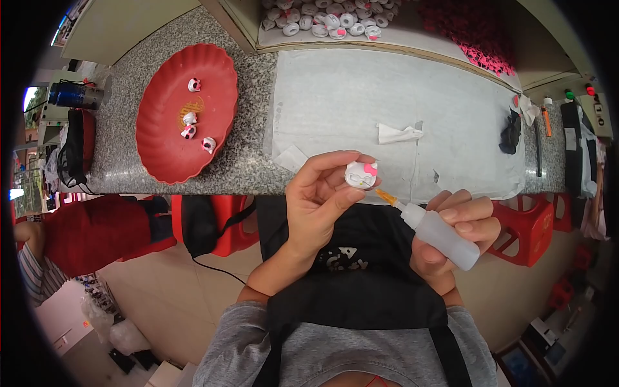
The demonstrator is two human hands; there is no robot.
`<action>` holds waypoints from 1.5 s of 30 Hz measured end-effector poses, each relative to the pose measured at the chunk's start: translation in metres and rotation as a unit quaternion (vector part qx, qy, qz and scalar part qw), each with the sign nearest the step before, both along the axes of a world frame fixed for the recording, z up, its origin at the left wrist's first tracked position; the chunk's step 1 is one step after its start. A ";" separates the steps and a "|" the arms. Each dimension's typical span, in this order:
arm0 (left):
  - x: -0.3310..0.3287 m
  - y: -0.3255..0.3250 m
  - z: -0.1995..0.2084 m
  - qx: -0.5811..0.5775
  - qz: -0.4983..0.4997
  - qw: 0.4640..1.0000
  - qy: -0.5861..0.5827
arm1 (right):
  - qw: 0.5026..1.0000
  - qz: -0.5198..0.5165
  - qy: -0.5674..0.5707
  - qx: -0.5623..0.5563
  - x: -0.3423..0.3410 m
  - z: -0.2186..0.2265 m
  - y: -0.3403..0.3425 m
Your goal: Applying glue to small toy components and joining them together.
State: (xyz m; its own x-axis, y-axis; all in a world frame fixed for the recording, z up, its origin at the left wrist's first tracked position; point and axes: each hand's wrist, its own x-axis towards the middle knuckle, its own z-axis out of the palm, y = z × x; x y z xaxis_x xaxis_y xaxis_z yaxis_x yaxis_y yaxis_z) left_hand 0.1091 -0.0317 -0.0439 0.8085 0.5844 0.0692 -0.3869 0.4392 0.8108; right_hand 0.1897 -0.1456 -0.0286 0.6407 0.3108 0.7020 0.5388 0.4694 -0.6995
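Note:
My left hand [317,201] pinches a small white cat-head figurine piece [356,174] with a pink bow on it, between thumb and fingertips. In my right hand [465,222] is a translucent squeeze bottle [449,239], tilted so its orange needle tip [385,197] points at the lower right of the piece. The tip is close to the piece; I cannot tell whether they touch. Both hands are above the near edge of the table, in front of my black apron [361,297].
To the left, a red scalloped tray [149,109] holds several finished-looking cat heads [208,144]. A crumpled tissue [398,133] lies on the white paper sheet [335,90]. White pieces [332,22] and pink pieces [474,39] fill the shelf behind. Red stools [525,233] stand below.

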 end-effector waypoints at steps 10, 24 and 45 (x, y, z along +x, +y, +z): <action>-0.001 -0.001 0.002 -0.010 0.004 1.000 0.011 | 1.000 0.015 -0.004 0.001 -0.003 0.002 -0.003; 0.000 -0.002 0.001 -0.015 0.005 1.000 0.004 | 0.999 0.045 0.007 -0.010 0.000 0.008 -0.012; -0.002 -0.002 -0.006 0.038 0.039 0.998 0.017 | 0.998 -0.006 -0.041 -0.053 -0.001 0.003 -0.007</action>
